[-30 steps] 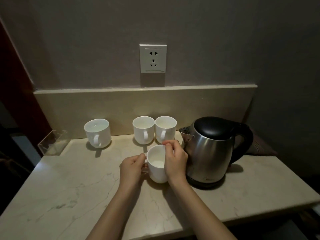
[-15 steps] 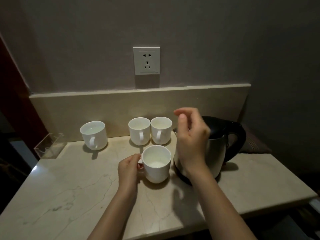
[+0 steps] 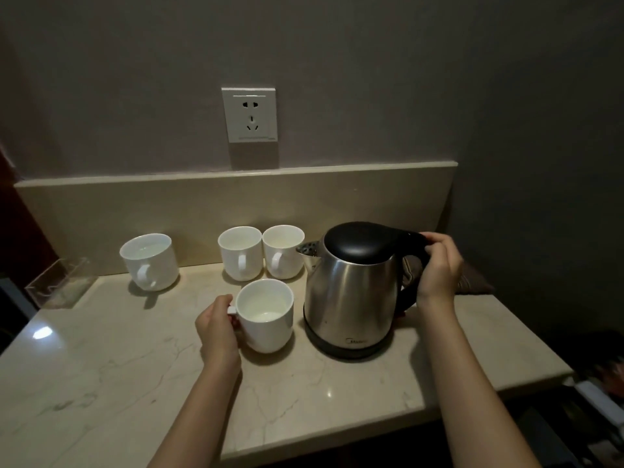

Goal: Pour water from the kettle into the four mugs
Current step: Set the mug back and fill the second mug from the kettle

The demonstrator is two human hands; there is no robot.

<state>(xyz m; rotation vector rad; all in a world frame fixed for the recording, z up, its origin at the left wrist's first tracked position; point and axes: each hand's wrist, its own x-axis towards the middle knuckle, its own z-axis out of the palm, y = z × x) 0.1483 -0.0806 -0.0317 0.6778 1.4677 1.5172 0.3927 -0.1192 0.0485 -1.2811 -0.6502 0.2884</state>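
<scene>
While the left hand (image 3: 216,327) grips the front mug's (image 3: 265,315) handle, the right hand (image 3: 439,268) clasps the kettle (image 3: 354,292) handle.

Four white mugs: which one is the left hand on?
The front white ceramic mug, beside the steel kettle: the left hand holds its handle. The other three stand untouched at the backsplash.

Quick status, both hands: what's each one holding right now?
Left hand: grips the handle of the front mug.
Right hand: curled round the handle of the kettle.
</scene>
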